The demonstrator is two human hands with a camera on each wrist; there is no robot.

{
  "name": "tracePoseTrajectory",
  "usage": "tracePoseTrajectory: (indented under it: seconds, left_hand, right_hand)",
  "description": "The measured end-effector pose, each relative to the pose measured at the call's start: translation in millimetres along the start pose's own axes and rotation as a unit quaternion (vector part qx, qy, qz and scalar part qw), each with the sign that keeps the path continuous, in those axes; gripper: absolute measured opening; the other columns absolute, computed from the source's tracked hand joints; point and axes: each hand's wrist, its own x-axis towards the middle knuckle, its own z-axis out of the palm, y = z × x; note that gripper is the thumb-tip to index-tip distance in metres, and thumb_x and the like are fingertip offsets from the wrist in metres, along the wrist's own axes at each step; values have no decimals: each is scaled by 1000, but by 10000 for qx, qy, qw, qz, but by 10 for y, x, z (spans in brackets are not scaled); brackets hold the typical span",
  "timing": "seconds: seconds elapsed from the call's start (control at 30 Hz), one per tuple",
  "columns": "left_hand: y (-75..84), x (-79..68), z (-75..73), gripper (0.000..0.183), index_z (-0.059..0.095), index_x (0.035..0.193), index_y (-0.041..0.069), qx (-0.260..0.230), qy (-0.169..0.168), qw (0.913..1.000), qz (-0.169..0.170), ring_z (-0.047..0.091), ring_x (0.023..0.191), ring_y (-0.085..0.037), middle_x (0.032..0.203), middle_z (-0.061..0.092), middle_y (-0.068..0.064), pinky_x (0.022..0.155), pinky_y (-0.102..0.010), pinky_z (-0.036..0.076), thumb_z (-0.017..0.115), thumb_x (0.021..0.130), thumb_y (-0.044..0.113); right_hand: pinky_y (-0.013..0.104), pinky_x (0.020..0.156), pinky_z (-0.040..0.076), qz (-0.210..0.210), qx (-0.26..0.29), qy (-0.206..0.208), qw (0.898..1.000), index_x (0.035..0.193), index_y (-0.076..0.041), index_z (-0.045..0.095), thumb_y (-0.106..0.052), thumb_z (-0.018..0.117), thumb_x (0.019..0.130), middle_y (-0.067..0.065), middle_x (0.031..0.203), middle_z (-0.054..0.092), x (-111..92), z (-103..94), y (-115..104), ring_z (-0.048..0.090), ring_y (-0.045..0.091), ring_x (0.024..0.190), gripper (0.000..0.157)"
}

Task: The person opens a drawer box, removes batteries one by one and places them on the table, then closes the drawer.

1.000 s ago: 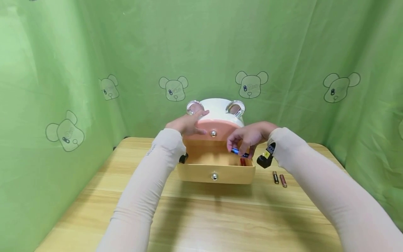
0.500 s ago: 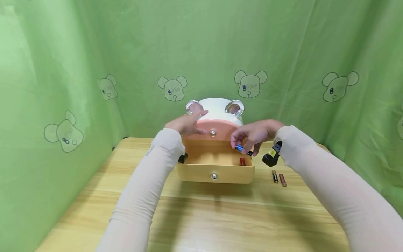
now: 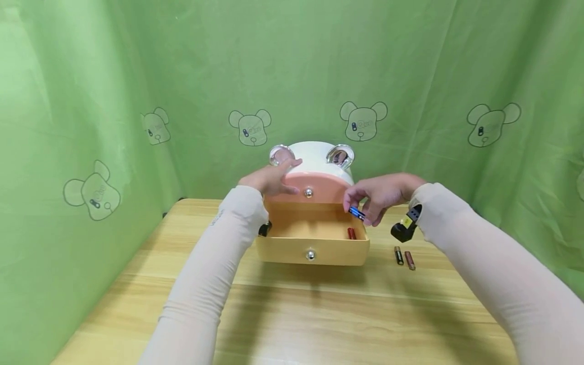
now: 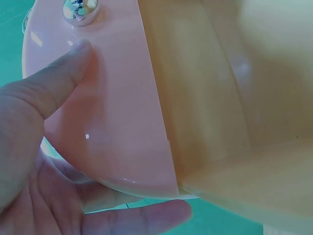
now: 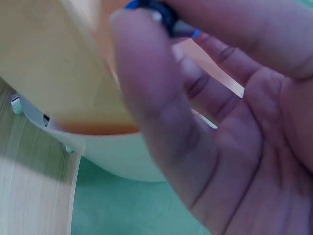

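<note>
In the head view my right hand [image 3: 376,197] pinches a blue battery [image 3: 357,213] over the right side of the pulled-out yellow drawer [image 3: 315,253]. The right wrist view shows only part of that battery [image 5: 164,14] near the thumb tip. A red battery [image 3: 351,233] lies inside the drawer at its right. My left hand [image 3: 271,180] rests on the left side of the bear-eared drawer box [image 3: 315,156]. Its thumb lies across the pink upper drawer front [image 4: 117,98], below the round silver knob [image 4: 80,11], and its other fingers stretch straight along the side.
A black battery [image 3: 399,255] and a dark red battery [image 3: 410,260] lie on the wooden table [image 3: 292,314], right of the drawer. A green curtain [image 3: 301,66] with bear prints stands behind and on both sides. Small black cameras [image 3: 403,232] sit at the wrists.
My right hand has moved right and slightly up with the blue battery, from over the drawer's inside towards its right edge. The left hand and the drawer box have stayed put.
</note>
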Motion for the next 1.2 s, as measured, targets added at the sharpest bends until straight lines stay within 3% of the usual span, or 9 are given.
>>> tracePoseTrajectory:
  seconds: [0.57, 0.87, 1.2]
  left_hand:
    - [-11, 23, -10, 87, 10, 154, 43, -13, 4, 10000, 15, 23, 143, -33, 162, 6, -6, 112, -58, 20, 68, 89, 38]
    - [-12, 33, -6, 87, 10, 154, 43, 65, 5, 10000, -11, 22, 143, -33, 162, 6, -5, 112, -58, 20, 68, 89, 40]
    - [-8, 29, -2, 87, 9, 154, 43, 179, 19, 9998, 11, 25, 141, -35, 162, 10, -7, 111, -59, 23, 66, 89, 41]
  right_hand:
    - [36, 78, 56, -62, 169, 260, 9995, 120, 6, 45, 3, 82, 67, 20, 111, 49, -144, -77, 197, 56, 22, 82, 65]
    - [32, 73, 55, -188, 307, 153, 9992, 115, 0, 47, 6, 81, 66, 20, 112, 48, -170, -87, 326, 56, 21, 79, 60]
    - [31, 74, 55, -191, 435, 225, 9986, 119, 2, 44, 10, 78, 66, 18, 112, 48, -173, -68, 391, 56, 21, 79, 63]
